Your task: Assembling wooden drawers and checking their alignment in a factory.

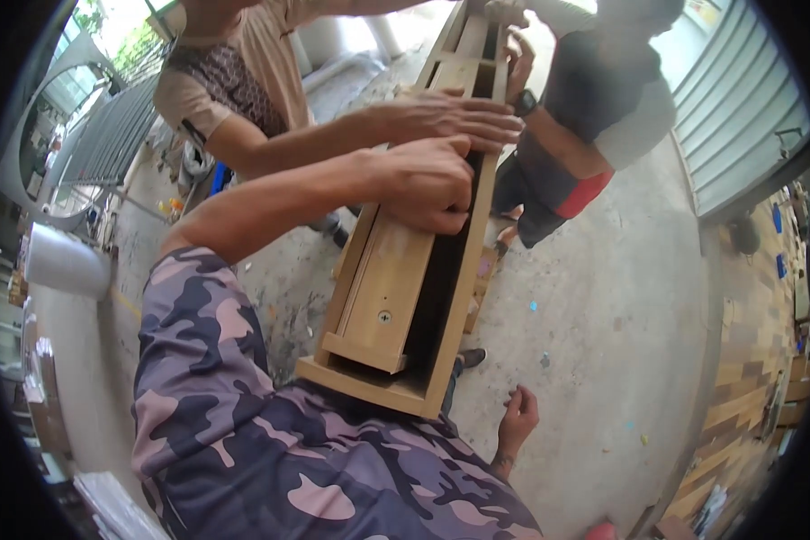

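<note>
Item: long wooden frame point(396, 297), made of side rails with an inner board between them.
Position: the frame is held clear of the concrete floor point(603, 297), slanting from the lower middle of the view up toward the top edge; its near end is seen just above the camouflage sleeve point(207, 360).
Left hand point(423, 184): its grip is closed over the upper edge of the inner board, with the fingers wrapped down into the dark gap beside the right rail.
Right hand point(517, 421): it hangs low beside the body, fingers loosely curled, nothing held, well apart from the frame.
Other hands: a second person's hand point(450, 117) is laid flat on the frame just above the left hand; a third person's hand point(517, 58), with a watch at the wrist, is placed at the far end.
Done, as judged: the rails and board appear joined, and one screw point(384, 317) is seated in the inner board near the close end.
Left, as judged: the frame is not set down; it is carried on hands alone. Whether further fixings are missing cannot be told, as the far end is hidden by arms.
</note>
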Demonstrator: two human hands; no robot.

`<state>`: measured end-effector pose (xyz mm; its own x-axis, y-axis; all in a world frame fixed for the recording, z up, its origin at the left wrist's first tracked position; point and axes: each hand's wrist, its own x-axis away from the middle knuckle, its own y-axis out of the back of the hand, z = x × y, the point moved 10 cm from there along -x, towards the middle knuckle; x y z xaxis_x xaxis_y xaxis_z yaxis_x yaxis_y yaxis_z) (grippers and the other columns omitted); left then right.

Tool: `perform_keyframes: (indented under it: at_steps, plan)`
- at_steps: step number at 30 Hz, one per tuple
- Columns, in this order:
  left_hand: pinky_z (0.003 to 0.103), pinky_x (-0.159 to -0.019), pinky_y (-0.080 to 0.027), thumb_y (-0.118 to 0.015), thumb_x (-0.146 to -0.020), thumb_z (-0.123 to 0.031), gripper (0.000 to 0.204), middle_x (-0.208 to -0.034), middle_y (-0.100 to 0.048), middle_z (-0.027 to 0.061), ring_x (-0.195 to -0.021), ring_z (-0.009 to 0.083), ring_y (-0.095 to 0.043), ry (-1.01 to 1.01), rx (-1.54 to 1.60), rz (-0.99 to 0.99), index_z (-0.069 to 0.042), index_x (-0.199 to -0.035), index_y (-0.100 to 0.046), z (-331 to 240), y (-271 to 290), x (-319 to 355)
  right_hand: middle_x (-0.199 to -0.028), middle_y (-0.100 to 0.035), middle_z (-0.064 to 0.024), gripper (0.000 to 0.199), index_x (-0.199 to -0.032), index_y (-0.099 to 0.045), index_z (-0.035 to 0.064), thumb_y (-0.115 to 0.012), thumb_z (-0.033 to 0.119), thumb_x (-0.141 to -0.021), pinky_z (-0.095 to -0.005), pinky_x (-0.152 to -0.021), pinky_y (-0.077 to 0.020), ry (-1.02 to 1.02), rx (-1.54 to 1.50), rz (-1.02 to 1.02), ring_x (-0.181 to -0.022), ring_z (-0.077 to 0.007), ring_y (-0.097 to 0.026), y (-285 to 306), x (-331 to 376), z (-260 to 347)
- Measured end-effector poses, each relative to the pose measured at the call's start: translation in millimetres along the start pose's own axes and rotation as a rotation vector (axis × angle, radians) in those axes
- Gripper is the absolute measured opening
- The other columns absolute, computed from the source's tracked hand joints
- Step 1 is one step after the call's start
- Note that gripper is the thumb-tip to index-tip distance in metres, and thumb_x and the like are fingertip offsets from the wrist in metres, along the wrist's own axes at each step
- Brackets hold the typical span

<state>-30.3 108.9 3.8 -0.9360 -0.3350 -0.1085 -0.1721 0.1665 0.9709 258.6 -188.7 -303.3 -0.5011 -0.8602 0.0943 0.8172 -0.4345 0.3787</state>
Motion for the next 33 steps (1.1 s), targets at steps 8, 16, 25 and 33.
perform_keyframes:
  at_steps: [8, 16, 25, 33]
  plan:
    - [0.04, -0.085, -0.04, -0.065, -0.08, -0.025, 0.031, -0.061, -0.062, 0.0089, -0.065, 0.0307, -0.051, 0.046, 0.038, -0.043, -0.007, -0.054, -0.065, 6.2, 5.4, 2.1, -0.101, -0.072, -0.0119, 0.017, -0.117, -0.07, -0.0039, -0.061, -0.002, -0.103, -0.0278, -0.072, -0.0551, 0.212, -0.102, 0.129, -0.083, -0.0144, -0.066, -44.9, -31.2, 143.1]
    - [0.042, -0.092, -0.047, -0.063, -0.079, -0.028, 0.031, -0.063, -0.065, 0.0157, -0.065, 0.0368, -0.059, 0.054, -0.013, -0.126, -0.007, -0.056, -0.067, 8.9, 12.2, 10.2, -0.111, -0.07, -0.0188, 0.023, -0.114, -0.07, -0.0013, -0.064, 0.016, -0.1, -0.0439, -0.095, -0.0502, 0.992, -0.144, 0.359, -0.108, -0.0322, -0.063, -99.6, 2.2, 380.2]
    - [0.041, -0.082, -0.044, -0.066, -0.083, -0.024, 0.029, -0.063, -0.063, 0.0116, -0.066, 0.0339, -0.059, -0.002, 0.036, -0.167, -0.01, -0.058, -0.062, -5.6, 36.8, 5.6, -0.113, -0.071, -0.013, 0.025, -0.111, -0.069, 0.0046, -0.071, 0.021, -0.093, -0.0492, -0.108, -0.0375, 1.028, -0.132, 0.613, -0.113, -0.0337, -0.065, -140.2, 11.4, 404.7]
    - [0.043, -0.081, -0.05, -0.068, -0.091, -0.026, 0.027, -0.067, -0.064, 0.0133, -0.072, 0.0345, -0.062, 0.048, 0.037, -0.167, -0.01, -0.07, -0.065, 8.6, 69.1, -10.0, -0.123, -0.072, -0.0183, 0.078, -0.153, -0.04, -0.0011, -0.069, 0.047, -0.098, -0.0476, -0.12, -0.0276, 0.723, 0.119, 0.823, -0.123, -0.0341, -0.063, -148.5, -9.2, 417.9]
